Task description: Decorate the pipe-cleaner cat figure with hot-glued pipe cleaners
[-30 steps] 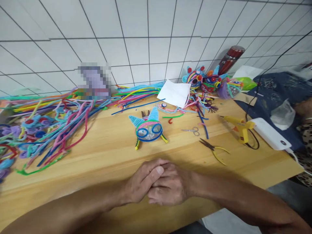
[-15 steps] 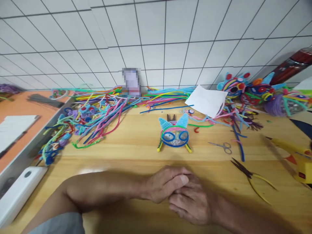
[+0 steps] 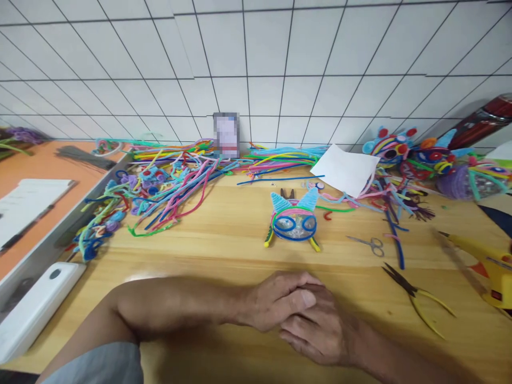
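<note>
Hands: your left hand (image 3: 280, 301) lies over your right hand (image 3: 320, 333), the two clasped loosely together and resting on the tabletop (image 3: 224, 245). They hold nothing.
Nearest thing: a small pipe-cleaner creature (image 3: 294, 221) stands just beyond your hands, well apart from them, facing you. It has two pale blue ears, blue rings for eyes and yellow feet.
Tools on the right: small scissors (image 3: 370, 244) lie to the right of the creature. Yellow-handled pliers (image 3: 418, 298) lie nearer you, jaws spread. A yellow glue gun (image 3: 486, 261) is at the far right, blurred.
Loose material: a tangle of coloured pipe cleaners (image 3: 168, 181) spreads along the tiled wall to your left. A white sheet of paper (image 3: 344, 169) lies behind the creature.
Other figures: finished pipe-cleaner figures (image 3: 420, 154) crowd the back right corner.
Left edge: a white flat device (image 3: 36, 306) lies beside your left forearm.
Handling advice: to lift the creature, unclasp first and take it by its round body from both sides. In my judgement, the ears and feet would bend easily. Keep your sleeve and forearm off the pliers' points.
</note>
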Action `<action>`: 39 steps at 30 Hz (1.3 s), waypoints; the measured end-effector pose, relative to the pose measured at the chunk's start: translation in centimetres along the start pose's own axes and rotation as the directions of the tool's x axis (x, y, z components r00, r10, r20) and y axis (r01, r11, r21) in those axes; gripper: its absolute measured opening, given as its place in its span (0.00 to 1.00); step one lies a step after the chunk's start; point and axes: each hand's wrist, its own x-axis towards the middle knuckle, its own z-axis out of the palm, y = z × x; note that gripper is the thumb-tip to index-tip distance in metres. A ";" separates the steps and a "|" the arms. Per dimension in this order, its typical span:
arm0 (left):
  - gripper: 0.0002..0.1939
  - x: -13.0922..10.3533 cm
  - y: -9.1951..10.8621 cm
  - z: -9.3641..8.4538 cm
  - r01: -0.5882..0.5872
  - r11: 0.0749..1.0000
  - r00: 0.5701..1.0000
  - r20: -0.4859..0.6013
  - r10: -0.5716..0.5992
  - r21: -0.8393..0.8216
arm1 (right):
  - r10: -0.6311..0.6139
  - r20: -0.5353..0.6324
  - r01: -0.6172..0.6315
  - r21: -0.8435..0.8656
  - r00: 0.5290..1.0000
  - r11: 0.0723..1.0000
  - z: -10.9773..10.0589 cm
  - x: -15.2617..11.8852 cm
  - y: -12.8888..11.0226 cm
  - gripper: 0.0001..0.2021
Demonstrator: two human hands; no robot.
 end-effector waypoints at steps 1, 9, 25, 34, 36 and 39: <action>0.33 0.0 0.1 0.0 0.009 1.000 1.000 -0.008 -0.009 0.010 | -0.009 0.005 0.009 0.006 1.000 1.000 0.1 0.0 0.0 0.17; 0.28 0.1 1.1 0.1 0.095 0.995 0.995 -0.011 -0.095 0.000 | -0.075 -0.071 0.073 -0.035 0.995 0.997 1.4 -0.8 0.5 0.19; 0.27 0.2 1.4 0.1 0.156 0.988 0.988 -0.001 -0.156 0.013 | -0.110 0.168 0.130 -0.111 0.980 0.985 2.6 -2.0 1.2 0.17; 0.25 0.0 1.0 0.1 0.137 0.990 0.991 0.008 -0.137 0.017 | -0.147 -0.079 0.137 -0.118 0.986 0.983 2.0 -0.9 1.1 0.21; 0.26 0.1 1.1 0.1 0.143 0.990 0.990 0.004 -0.143 0.015 | -0.134 -0.013 0.131 -0.122 0.991 0.984 1.9 -0.8 1.1 0.20; 0.26 0.1 1.1 0.1 0.144 0.990 0.990 0.005 -0.144 0.010 | -0.112 0.154 0.131 -0.120 0.982 0.984 1.7 -0.9 1.1 0.18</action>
